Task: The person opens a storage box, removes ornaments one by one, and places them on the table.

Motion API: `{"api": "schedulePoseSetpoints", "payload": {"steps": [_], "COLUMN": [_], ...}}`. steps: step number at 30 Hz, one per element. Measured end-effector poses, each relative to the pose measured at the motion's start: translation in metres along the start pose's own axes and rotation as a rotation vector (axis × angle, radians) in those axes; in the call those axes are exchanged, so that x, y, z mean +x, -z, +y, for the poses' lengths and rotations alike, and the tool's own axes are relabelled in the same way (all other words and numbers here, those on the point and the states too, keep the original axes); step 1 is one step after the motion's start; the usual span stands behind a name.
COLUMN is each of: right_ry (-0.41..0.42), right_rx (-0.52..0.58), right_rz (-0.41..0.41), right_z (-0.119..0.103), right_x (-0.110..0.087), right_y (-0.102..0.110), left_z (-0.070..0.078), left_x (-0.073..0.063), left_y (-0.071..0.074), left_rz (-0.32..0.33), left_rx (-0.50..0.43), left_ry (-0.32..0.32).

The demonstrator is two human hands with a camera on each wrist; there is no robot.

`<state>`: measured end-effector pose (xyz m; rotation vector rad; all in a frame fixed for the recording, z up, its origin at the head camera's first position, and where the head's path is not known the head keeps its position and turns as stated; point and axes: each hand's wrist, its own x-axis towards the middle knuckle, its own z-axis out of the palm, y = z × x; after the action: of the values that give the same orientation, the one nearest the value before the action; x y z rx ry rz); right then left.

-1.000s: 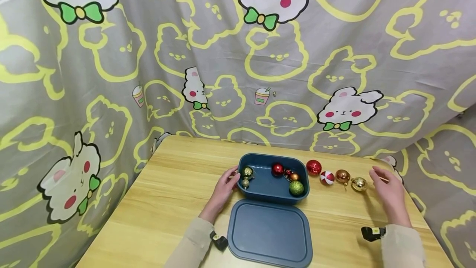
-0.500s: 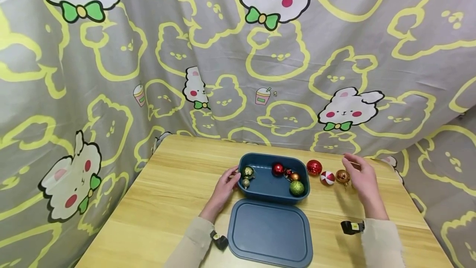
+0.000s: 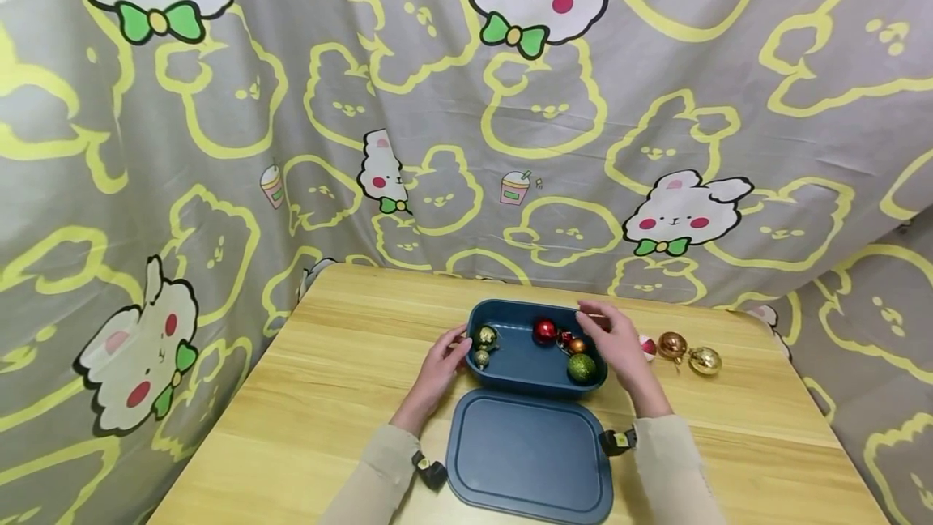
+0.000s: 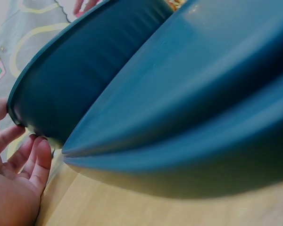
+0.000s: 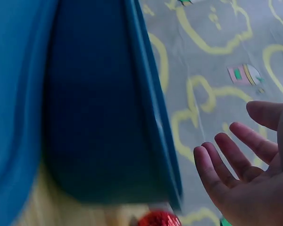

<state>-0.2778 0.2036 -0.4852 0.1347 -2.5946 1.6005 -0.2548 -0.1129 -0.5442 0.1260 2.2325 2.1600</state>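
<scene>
A dark blue rectangular box [image 3: 521, 386] stands uncovered on the table. Inside lie a gold bauble [image 3: 486, 336], a small gold one [image 3: 482, 359], a red bauble [image 3: 543, 331], an orange one [image 3: 577, 346] and a glittery green one [image 3: 581, 368]. My left hand [image 3: 440, 359] rests its relaxed fingers against the box's left end. Over the right end hovers my right hand [image 3: 614, 343], fingers spread and holding nothing. Right of it sit a red-and-white bauble [image 3: 647, 347], partly hidden, a copper bauble [image 3: 672, 345] and a shiny gold one [image 3: 705, 360]. A red glittery bauble [image 5: 158, 219] shows in the right wrist view.
The box's flat blue lid [image 3: 530, 460] lies in front of it, close to its near wall. A wooden table [image 3: 328, 395] carries everything. Behind it hangs a grey curtain [image 3: 437, 120] with cartoon rabbits.
My right hand has swept left from beside the shiny gold bauble, over the row of baubles, to the box's right end. My left hand and the box have stayed put.
</scene>
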Motion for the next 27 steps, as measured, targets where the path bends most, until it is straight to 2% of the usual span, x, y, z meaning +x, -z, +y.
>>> {"api": "schedulePoseSetpoints", "payload": {"steps": [7, 11, 18, 21, 27], "right_ry": [0.01, -0.016, -0.101, -0.115, -0.121], "right_rx": [0.018, 0.047, 0.164, 0.176, 0.14], "right_rz": [-0.125, -0.183, -0.249, -0.258, -0.267], "right_z": [-0.011, -0.015, -0.02, -0.019, -0.016], "right_x": [0.009, 0.012, 0.019, 0.022, 0.027], "right_y": [-0.051, -0.074, -0.105, -0.116, -0.132], "left_z": [-0.002, -0.001, 0.0, 0.0, -0.025], "left_x": [0.001, 0.001, 0.001, 0.001, 0.014], "left_y": [0.0, 0.0, 0.001, 0.001, 0.002], "left_rz": [0.011, 0.007, 0.001, -0.007, 0.002], "left_rx": [0.004, 0.005, 0.006, 0.018, 0.035], "left_ry": [-0.007, 0.0, -0.001, -0.002, 0.006]}}
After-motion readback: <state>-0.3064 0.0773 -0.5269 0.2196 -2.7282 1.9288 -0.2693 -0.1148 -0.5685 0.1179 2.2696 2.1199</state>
